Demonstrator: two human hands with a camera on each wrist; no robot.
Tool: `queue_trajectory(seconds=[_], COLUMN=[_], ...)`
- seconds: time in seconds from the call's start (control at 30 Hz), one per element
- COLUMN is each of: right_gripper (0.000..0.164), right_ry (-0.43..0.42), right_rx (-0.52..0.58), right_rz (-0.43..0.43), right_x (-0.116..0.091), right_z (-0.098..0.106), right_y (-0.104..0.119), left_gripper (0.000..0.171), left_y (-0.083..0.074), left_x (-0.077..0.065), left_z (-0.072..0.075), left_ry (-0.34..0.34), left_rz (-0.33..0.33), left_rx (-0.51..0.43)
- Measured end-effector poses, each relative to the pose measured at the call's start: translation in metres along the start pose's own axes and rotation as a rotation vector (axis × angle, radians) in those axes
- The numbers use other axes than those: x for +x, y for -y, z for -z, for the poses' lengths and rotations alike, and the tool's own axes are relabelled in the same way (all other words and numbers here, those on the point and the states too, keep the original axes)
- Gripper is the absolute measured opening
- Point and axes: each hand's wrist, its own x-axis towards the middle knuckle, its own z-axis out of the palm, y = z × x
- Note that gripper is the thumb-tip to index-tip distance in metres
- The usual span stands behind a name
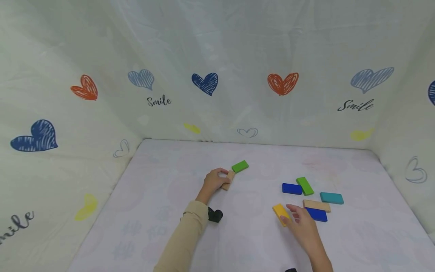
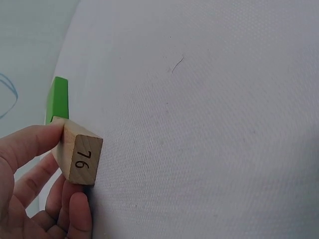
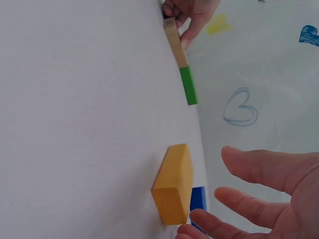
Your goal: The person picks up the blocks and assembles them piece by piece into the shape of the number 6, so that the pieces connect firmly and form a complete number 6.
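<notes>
My left hand [image 1: 212,183] holds a plain wooden block [image 2: 85,160] between thumb and fingers on the white table; its end is marked 76. That block meets a green block [image 1: 240,166] near one end, at an angle. On the right, my right hand [image 1: 304,227] hovers over a yellow block [image 1: 280,212], thumb and fingers spread. In the right wrist view the yellow block [image 3: 172,186] stands apart from the thumb, with the lower fingertips close to it; whether they touch it I cannot tell.
Beyond my right hand lie a blue block [image 1: 291,189], a second green block [image 1: 305,186], a teal block [image 1: 332,198], another wooden block [image 1: 316,205] and a second blue block [image 1: 317,215]. A white sheet with printed hearts [image 1: 205,84] walls the table's back and sides.
</notes>
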Motion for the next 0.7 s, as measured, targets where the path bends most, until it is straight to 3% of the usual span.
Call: queue_trajectory(seconds=[0.43, 0.7], right_gripper=[0.051, 0.049], right_ry=[-0.061, -0.041], right_rx=[-0.062, -0.064], right_rz=[-0.024, -0.030], right_x=[0.004, 0.008], right_z=[-0.013, -0.017], right_y=[-0.015, -0.017], left_gripper=[0.029, 0.030], left_y=[-0.001, -0.001], left_x=[0.000, 0.001], left_z=[0.000, 0.000], left_ry=[-0.001, 0.004], left_rz=[0.013, 0.018], left_rx=[0.014, 0.018])
